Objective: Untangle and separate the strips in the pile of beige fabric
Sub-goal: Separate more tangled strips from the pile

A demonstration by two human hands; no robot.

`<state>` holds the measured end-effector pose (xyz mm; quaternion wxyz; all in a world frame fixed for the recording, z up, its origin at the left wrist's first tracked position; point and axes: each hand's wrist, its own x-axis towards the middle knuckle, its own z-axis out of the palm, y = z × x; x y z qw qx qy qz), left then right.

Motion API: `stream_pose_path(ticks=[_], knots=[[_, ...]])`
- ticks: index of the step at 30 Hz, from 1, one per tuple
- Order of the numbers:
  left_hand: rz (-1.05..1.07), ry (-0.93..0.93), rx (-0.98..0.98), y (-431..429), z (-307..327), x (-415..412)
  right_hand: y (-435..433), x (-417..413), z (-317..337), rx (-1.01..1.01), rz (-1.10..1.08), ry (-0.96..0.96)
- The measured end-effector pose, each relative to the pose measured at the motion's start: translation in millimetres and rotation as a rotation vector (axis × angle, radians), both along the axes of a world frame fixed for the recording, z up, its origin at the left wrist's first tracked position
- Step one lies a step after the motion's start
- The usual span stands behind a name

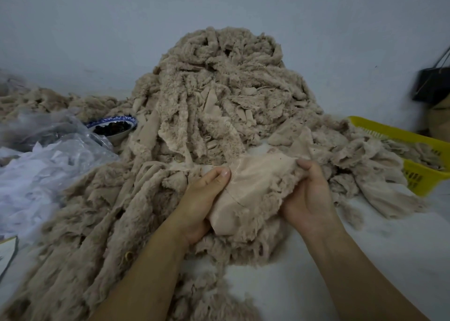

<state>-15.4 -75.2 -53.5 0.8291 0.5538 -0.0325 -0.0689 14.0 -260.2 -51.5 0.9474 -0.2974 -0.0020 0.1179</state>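
A tall pile of beige fuzzy fabric strips [219, 82] rises against the wall and spills across the white table toward me. At the near middle, both hands hold one beige piece [253, 186] with its smooth backing turned up. My left hand [202, 199] grips its left edge, thumb on top and fingers underneath. My right hand [309, 194] grips the fluffy right edge, fingers curled over it. More strips [85, 235] lie in a long heap along my left forearm.
A yellow plastic basket [418, 140] holding beige scraps stands at the right. A blue-and-white bowl [114, 125] with dark contents sits at the left, beside crumpled clear plastic bags [48, 150]. A black bag [431, 84] hangs at the far right wall. Bare white table [365, 259] shows at the lower right.
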Motion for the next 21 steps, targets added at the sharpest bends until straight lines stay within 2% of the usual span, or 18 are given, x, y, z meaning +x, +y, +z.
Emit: stream_pose_path(ticks=[7, 13, 15, 18, 20, 21], knots=[[0.029, -0.025, 0.093, -3, -1, -1, 2, 6, -3, -0.122, -0.064, 0.139], [0.124, -0.07, -0.069, 3, 5, 2, 0, 16, -11, -0.109, -0.226, 0.177], [0.117, -0.083, -0.096, 6, 5, 3, 1, 13, -12, -0.274, -0.244, 0.157], [0.092, -0.122, 0.001, 9, 4, 1, -1, 9, -16, -0.806, -0.326, 0.086], [0.081, -0.156, 0.148, 6, 1, -1, -5, 8, -16, -1.098, -0.555, -0.074], [0.084, -0.196, 0.243, 5, 0, -1, -6, 4, -13, -1.146, -0.695, -0.181]])
